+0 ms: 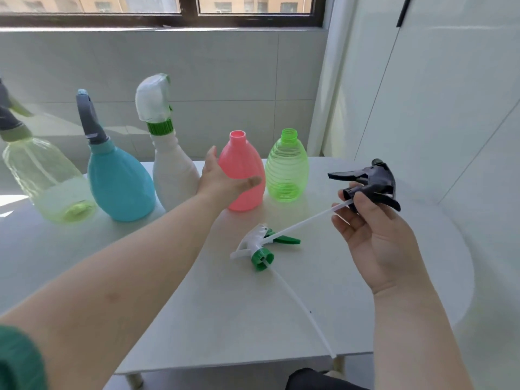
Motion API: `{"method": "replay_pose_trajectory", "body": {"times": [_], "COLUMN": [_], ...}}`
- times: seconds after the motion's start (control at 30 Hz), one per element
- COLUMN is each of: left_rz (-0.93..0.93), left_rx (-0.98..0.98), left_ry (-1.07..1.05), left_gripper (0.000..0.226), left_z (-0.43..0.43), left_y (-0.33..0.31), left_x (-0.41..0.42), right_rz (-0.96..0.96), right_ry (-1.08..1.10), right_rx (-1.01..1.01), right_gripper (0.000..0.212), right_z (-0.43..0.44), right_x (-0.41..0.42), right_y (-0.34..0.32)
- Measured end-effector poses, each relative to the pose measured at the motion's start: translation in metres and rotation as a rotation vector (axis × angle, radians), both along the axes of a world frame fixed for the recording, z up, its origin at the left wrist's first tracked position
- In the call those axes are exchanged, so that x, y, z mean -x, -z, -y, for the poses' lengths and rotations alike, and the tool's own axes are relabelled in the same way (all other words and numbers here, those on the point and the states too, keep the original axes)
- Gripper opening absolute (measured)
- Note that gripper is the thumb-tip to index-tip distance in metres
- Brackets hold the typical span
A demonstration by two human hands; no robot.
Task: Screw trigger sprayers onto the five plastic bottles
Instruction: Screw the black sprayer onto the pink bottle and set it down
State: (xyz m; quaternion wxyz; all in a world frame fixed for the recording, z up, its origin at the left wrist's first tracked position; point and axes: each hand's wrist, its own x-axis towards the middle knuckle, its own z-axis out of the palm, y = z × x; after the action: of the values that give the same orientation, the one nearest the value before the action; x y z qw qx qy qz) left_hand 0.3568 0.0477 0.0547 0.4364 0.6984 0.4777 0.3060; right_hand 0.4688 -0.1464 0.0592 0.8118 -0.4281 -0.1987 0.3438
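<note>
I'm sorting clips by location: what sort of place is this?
Likely a domestic room or small workspace, though I can't tell which. A small white tabletop sits against a pale tiled wall, below a dark-framed window with buildings visible outside.

A white table (225, 319) stands against a grey tiled wall (225, 80) beneath a dark-framed window (253, 19); white cabinet panels (450, 80) rise beyond its right edge.

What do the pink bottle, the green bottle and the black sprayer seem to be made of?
Pink bottle: translucent plastic, smooth and slightly glossy; light glows through it.
Green bottle: clear tinted plastic, ribbed; its base shows through the wall.
Black sprayer: opaque hard plastic, probably moulded, with a dull sheen; its tube looks like thin whitish plastic.
</note>
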Motion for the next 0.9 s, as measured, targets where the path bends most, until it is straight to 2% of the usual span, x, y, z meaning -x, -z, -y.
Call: {"method": "replay_pose_trajectory", "body": {"times": [0.13, 0.27, 0.53, 0.67, 0.8, 0.9], "left_rz": [0.028, 0.047, 0.08, 0.121, 0.06, 0.027], "left_rx": [-0.012, -0.06, -0.214, -0.225, -0.214, -0.182], "left_ry": [0.016, 0.004, 0.031, 0.118, 0.142, 0.131], "left_gripper": [0.104, 0.087, 0.082, 0.077, 0.072, 0.074], "left_z": [-0.005, -0.004, 0.024, 0.043, 0.061, 0.072], "left_y": [0.005, 0.006, -0.004, -0.017, -0.02, -0.015], "left_x": [-0.004, -0.004, 0.016, 0.05, 0.103, 0.134], "right_rz": [0.011, -0.007, -0.158, -0.235, -0.251, -0.243], "right_ry": [0.025, 0.045, 0.046, 0.037, -0.016, -0.031], "right_rx": [0.009, -0.006, -0.147, -0.217, -0.232, -0.227], "right_gripper": [0.017, 0.017, 0.017, 0.022, 0.033, 0.03], "right_z": [-0.001, 0.0, 0.001, 0.0, -0.003, -0.006], "right_x": [-0.002, -0.002, 0.002, 0.008, 0.022, 0.038], "right_y": [0.0, -0.001, -0.009, -0.013, -0.016, -0.019]}}
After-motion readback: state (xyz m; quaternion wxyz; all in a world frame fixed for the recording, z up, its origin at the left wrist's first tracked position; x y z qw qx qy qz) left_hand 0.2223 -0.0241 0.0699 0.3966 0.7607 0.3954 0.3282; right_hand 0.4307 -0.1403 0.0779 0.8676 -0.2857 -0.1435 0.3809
